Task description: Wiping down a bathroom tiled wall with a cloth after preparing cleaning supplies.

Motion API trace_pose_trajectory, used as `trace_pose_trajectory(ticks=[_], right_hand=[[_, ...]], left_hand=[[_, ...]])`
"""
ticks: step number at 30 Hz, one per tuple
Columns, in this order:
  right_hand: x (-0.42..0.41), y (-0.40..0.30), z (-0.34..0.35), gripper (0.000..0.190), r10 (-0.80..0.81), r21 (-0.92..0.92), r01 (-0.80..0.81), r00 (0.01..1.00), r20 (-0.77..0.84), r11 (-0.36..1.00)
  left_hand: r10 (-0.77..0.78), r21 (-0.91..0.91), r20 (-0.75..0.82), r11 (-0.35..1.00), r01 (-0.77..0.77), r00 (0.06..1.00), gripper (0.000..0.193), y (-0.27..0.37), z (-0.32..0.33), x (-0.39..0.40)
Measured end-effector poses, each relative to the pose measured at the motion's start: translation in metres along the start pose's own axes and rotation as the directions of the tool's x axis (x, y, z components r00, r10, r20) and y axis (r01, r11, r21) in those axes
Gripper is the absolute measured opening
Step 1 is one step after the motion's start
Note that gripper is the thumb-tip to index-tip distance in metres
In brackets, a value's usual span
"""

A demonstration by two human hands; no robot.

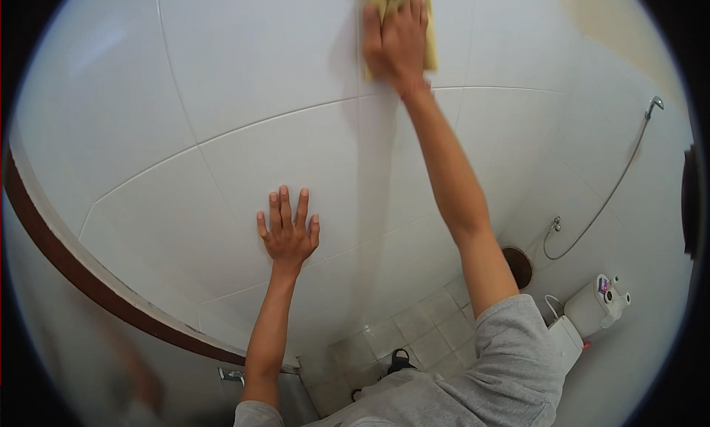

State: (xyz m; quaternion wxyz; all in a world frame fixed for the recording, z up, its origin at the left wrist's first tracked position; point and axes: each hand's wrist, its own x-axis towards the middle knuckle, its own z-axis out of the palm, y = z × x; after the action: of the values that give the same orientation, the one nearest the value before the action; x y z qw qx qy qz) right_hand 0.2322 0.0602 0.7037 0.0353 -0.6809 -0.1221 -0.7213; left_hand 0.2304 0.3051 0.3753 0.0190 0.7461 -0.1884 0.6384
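My right hand (396,41) is raised high and presses a yellow cloth (430,55) flat against the white tiled wall (266,66). The cloth is bunched in folds above the fingers, and the top of the picture cuts it off. Lower and to the left, my left hand (289,233) rests on the same wall with its fingers spread and nothing in it. Thin grout lines run across the wall between the two hands.
At the right are a toilet (566,344) with bottles (610,296) on its tank, a shower hose (604,205) and a brown bin (517,267). A brown door frame (111,294) curves along the left. Grey floor tiles (416,321) lie below.
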Motion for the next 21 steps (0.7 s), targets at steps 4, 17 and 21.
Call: trace_pose_trajectory(ticks=[4,17,21], right_hand=[[0.008,-0.004,-0.008,0.066,-0.023,0.006,0.022,0.999,0.030,1.000],[-0.046,0.021,-0.013,0.051,-0.023,-0.031,0.023,1.000,0.021,0.999],[0.025,0.023,-0.016,0.061,-0.015,0.047,0.015,1.000,0.011,0.999]], left_hand=[[-0.002,-0.008,0.001,1.000,0.002,1.000,0.056,-0.003,-0.002,0.003],[-0.031,0.020,0.007,0.999,0.031,0.999,0.056,0.002,-0.001,0.004],[-0.025,0.034,-0.003,0.999,0.025,1.000,0.056,0.001,-0.002,0.003]])
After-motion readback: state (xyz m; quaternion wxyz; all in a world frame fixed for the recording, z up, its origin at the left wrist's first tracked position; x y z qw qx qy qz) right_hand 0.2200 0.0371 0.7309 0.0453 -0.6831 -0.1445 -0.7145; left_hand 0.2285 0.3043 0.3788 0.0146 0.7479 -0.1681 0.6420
